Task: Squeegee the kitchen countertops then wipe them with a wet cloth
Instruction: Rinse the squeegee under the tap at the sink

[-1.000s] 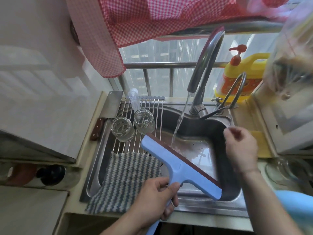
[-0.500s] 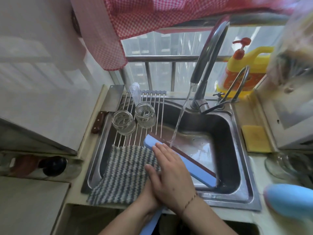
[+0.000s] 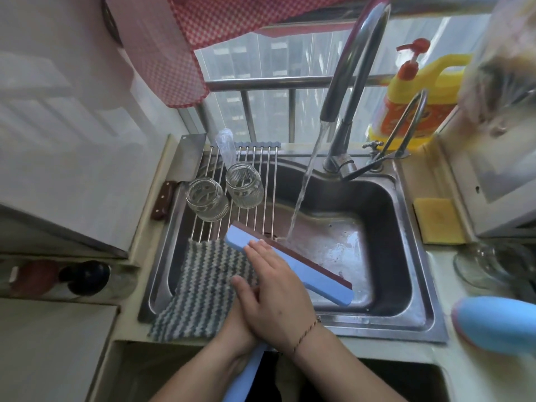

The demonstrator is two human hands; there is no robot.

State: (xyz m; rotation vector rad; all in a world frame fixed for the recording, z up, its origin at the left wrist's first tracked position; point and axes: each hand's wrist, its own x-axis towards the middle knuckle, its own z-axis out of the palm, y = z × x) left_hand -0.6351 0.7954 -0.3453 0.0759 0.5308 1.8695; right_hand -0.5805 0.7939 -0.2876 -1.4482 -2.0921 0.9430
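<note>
A blue squeegee (image 3: 316,275) with a dark rubber blade lies slanted over the steel sink (image 3: 406,320), its blade end under the running water from the tap (image 3: 352,82). My left hand (image 3: 236,329) grips its blue handle, mostly hidden beneath my right hand. My right hand (image 3: 275,294) lies flat on the squeegee head with straight fingers, near its left end. A grey-and-white striped cloth (image 3: 200,288) hangs over the sink's left side, just left of both hands.
Two upturned glass jars (image 3: 223,192) stand on a wire rack (image 3: 255,175) across the sink. A cleaver (image 3: 185,166) lies at the left rim. A yellow sponge (image 3: 438,220), a soap bottle (image 3: 412,94), a glass lid (image 3: 493,265) and a blue object (image 3: 496,323) sit at the right.
My right hand came from the tap side of the sink down onto the squeegee head. The squeegee's blade tilted lower under the water stream.
</note>
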